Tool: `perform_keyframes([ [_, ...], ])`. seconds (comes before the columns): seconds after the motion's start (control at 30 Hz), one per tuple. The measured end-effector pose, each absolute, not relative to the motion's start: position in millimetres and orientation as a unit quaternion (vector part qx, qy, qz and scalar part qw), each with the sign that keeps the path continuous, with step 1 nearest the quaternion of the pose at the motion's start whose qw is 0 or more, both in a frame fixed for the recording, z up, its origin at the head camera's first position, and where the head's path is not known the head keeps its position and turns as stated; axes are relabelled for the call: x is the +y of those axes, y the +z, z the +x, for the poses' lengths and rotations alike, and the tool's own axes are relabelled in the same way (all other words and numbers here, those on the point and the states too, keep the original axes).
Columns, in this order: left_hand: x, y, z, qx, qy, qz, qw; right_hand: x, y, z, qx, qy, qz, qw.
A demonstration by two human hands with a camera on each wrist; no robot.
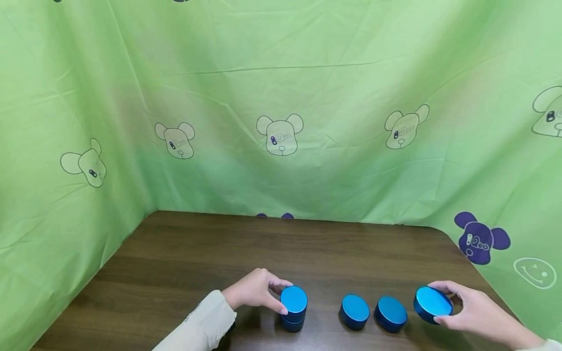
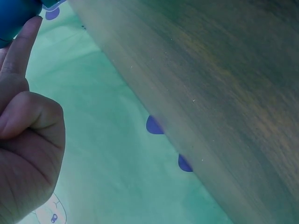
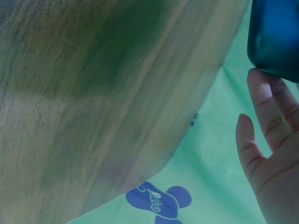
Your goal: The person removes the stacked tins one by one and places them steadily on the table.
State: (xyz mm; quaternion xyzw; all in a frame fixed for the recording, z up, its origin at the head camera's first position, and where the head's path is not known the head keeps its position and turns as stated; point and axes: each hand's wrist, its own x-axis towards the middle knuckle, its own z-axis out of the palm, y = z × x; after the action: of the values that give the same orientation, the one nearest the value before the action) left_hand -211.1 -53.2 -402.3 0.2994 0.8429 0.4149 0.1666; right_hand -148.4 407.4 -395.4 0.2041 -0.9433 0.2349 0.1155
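Observation:
My left hand (image 1: 256,288) pinches a blue round tin (image 1: 293,298) between thumb and fingers. That tin sits over a lower blue tin (image 1: 292,323), lined up with it like a stack. In the left wrist view part of a tin (image 2: 16,18) shows at the fingertips. Over at the right, my right hand (image 1: 474,306) grips another blue round tin (image 1: 432,303) by its sides, its top tilted a little. The right wrist view shows this tin (image 3: 275,37) at the fingertips. Between the hands, two more blue tins, one left (image 1: 354,311) and one right (image 1: 391,313), stand apart on the table.
A dark wooden table (image 1: 219,243) lies under everything. Green cloth (image 1: 281,180) printed with bear heads hangs behind it and along both sides. A small dark object (image 1: 226,339) peeks out beside the left sleeve at the near edge of the view.

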Motion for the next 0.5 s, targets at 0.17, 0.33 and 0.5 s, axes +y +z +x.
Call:
perform_keyframes([
  [0.17, -52.7, -402.4, -210.9, 0.842, 0.417, 0.298, 0.169, 408.4, -395.0, -147.3, -0.95, 0.232, 0.185, 0.094],
  [0.33, -53.0, -402.8, -210.8, 0.841, 0.419, 0.297, 0.169, 410.4, -396.9, -147.1, -0.954, 0.23, 0.177, 0.075],
  [0.5, -53.4, -402.3, -211.2, 0.84, 0.421, 0.297, 0.168, 411.2, -398.5, -147.1, -0.958, 0.232, 0.163, 0.046],
])
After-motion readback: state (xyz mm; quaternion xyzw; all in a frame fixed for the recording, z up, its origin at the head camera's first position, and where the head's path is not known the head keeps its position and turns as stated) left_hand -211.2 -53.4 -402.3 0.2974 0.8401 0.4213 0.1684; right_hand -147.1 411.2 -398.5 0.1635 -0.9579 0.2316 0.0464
